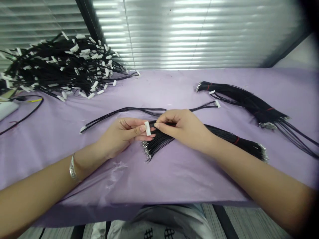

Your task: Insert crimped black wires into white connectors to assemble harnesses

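Between the thumb and fingers of my left hand (124,134) is a small white connector housing (148,128), held upright. Close to its right side, my right hand (183,127) pinches the end of a thin black wire, mostly hidden by the fingers. Under both hands lies a bundle of black wires (224,133) with bare metal terminals at both ends and a red tie near the right. Just behind the hands stretches a black cable with white connectors (119,110) at its ends.
A large heap of black cables with white connectors (74,66) is piled at the back left. Another tied wire bundle (244,98) lies at the back right, with loose cables beside it. Window blinds (169,36) stand behind the purple-covered table (194,182). A dark cord (37,108) curves at the left.
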`<state>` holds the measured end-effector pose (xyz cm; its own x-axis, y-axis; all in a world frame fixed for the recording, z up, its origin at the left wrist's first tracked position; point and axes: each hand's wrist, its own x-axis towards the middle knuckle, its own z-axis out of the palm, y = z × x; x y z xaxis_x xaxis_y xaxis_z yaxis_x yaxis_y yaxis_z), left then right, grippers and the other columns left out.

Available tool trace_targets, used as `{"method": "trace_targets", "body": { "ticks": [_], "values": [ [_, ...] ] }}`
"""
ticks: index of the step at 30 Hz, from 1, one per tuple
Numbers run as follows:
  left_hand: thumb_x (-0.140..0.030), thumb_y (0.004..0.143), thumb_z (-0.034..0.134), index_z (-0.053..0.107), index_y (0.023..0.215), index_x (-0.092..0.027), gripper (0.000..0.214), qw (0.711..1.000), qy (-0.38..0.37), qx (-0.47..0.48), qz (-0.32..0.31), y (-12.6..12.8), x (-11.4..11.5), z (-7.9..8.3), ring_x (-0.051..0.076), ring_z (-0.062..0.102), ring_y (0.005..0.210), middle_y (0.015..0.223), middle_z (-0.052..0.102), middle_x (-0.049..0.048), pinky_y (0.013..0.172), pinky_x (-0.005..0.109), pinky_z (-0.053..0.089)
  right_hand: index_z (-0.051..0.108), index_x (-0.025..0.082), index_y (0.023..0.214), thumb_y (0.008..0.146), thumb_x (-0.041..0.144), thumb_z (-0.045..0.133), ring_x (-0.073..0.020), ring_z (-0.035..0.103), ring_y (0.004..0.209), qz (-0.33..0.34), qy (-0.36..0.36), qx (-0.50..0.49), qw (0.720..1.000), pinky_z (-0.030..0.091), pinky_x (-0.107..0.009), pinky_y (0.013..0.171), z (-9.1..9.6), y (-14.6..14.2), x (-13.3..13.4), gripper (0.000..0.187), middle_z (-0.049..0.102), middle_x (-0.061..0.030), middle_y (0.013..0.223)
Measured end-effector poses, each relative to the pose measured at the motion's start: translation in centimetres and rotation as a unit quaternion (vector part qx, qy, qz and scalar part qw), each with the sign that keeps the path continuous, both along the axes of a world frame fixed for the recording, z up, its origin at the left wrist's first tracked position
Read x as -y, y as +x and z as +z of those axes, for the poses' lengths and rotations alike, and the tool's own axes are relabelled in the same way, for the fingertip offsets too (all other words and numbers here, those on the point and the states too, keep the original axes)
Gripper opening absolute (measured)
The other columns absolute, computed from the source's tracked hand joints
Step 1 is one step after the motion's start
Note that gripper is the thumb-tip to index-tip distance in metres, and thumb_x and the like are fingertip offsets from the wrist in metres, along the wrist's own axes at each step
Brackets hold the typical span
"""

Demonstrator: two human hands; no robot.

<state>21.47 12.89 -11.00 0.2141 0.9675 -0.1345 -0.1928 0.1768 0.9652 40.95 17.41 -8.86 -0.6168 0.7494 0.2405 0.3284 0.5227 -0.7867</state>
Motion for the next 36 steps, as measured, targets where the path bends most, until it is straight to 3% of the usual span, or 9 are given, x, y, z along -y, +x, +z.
{"method": "trace_targets", "body": {
  "ticks": [6,13,22,25,29,31,36],
  "values": [
    [-0.021,0.069,0.077,0.076,0.08,-0.016,0.011,0.999,-0.027,0.005,0.016,0.0,0.0,0.4,0.014,0.07,0.073,0.084,0.075,0.0057,0.073,0.025,0.058,0.068,0.012,0.079,0.082,0.02,0.058,-0.0091,0.058,0.069,0.043,-0.023,-0.05,0.998,0.044,-0.021,0.065,-0.1,-0.1,0.0,0.014,0.067,-0.0021,0.076],
    [-0.02,0.066,0.079,0.076,0.078,-0.016,0.012,0.999,-0.047,-0.003,0.027,0.2,0.1,0.3,0.015,0.07,0.072,0.084,0.075,0.0066,0.07,0.024,0.059,0.069,0.013,0.08,0.083,0.017,0.056,-0.0085,0.056,0.071,0.05,0.056,-0.035,0.997,0.041,-0.021,0.068,-0.8,-0.3,0.0,0.014,0.065,-0.0013,0.076],
    [-0.021,0.067,0.079,0.076,0.077,-0.014,0.013,0.998,-0.053,-0.008,0.031,0.4,0.2,0.2,0.015,0.069,0.072,0.082,0.074,0.0065,0.073,0.025,0.058,0.069,0.014,0.078,0.084,0.016,0.055,-0.0085,0.056,0.07,0.044,0.081,-0.024,0.995,0.04,-0.021,0.067,-0.8,-0.5,0.2,0.015,0.065,-0.0003,0.074],
    [-0.019,0.071,0.076,0.075,0.08,-0.013,0.011,0.999,-0.039,-0.001,0.025,0.5,0.2,0.3,0.015,0.069,0.075,0.082,0.074,0.0062,0.076,0.027,0.058,0.069,0.014,0.08,0.086,0.019,0.055,-0.0104,0.057,0.074,0.03,0.1,0.028,0.994,0.041,-0.023,0.07,-0.6,-0.5,0.0,0.016,0.066,-0.0017,0.078],
    [-0.019,0.074,0.072,0.073,0.084,-0.014,0.011,0.999,0.016,0.011,0.05,0.4,-0.2,0.4,0.013,0.068,0.071,0.079,0.071,0.0026,0.073,0.024,0.057,0.065,0.01,0.092,0.085,0.025,0.057,-0.0188,0.055,0.089,-0.052,0.249,0.117,0.96,0.04,-0.031,0.08,0.4,0.0,0.7,0.018,0.062,-0.0092,0.095],
    [-0.021,0.075,0.072,0.071,0.083,-0.014,0.011,0.997,0.029,0.0,0.073,0.2,-0.6,0.3,0.012,0.068,0.07,0.077,0.069,0.0014,0.067,0.021,0.056,0.062,0.011,0.093,0.086,0.024,0.055,-0.019,0.055,0.086,-0.069,0.279,0.145,0.947,0.04,-0.03,0.076,0.9,0.2,1.2,0.017,0.061,-0.0087,0.093],
    [-0.026,0.073,0.073,0.07,0.087,-0.014,0.019,0.994,0.053,-0.032,0.091,-0.1,-1.2,0.0,0.013,0.068,0.07,0.08,0.069,0.0025,0.069,0.025,0.054,0.067,0.014,0.087,0.089,0.02,0.049,-0.0177,0.056,0.08,0.023,0.254,0.254,0.933,0.038,-0.029,0.069,0.5,0.3,1.3,0.019,0.062,-0.0063,0.083]
  ]
}}
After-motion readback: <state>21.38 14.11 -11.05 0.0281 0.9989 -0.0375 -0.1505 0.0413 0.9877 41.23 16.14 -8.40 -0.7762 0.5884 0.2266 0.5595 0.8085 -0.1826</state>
